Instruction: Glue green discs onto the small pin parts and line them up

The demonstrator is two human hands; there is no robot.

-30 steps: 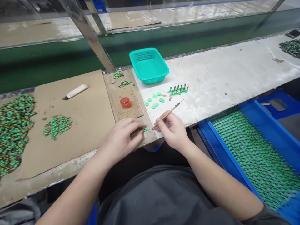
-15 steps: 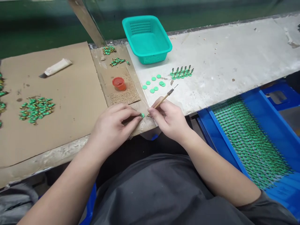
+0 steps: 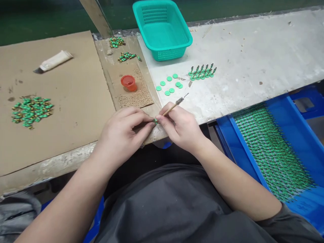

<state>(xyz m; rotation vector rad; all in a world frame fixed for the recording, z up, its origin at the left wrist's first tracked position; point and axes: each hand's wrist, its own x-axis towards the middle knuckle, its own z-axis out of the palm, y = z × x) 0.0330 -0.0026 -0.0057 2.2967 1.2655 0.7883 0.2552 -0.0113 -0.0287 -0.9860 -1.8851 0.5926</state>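
Note:
My left hand (image 3: 126,135) pinches a small green piece (image 3: 155,120) between thumb and forefinger, over the table's front edge; the fingertips hide most of it. My right hand (image 3: 181,126) is closed around a thin wooden-handled brush (image 3: 170,110), whose dark, fine tip points up and away to the right. The right thumb and forefinger meet the green piece at the left fingertips. Beyond the hands lie several loose green buttons (image 3: 171,90) with small holes. To their right, green buttons (image 3: 202,76) carry small dark upright figures in rows.
A red cup (image 3: 129,83) of liquid stands on cardboard, with small green-and-gold pieces (image 3: 128,57) behind it. A larger pile (image 3: 32,111) and a white tube (image 3: 56,61) lie left. Behind is a teal basket (image 3: 168,37); a blue tray (image 3: 301,135) of green pieces sits lower right.
My right fingertips have moved left and now meet the green piece in my left hand. The view has tilted down slightly, so the table things appear higher.

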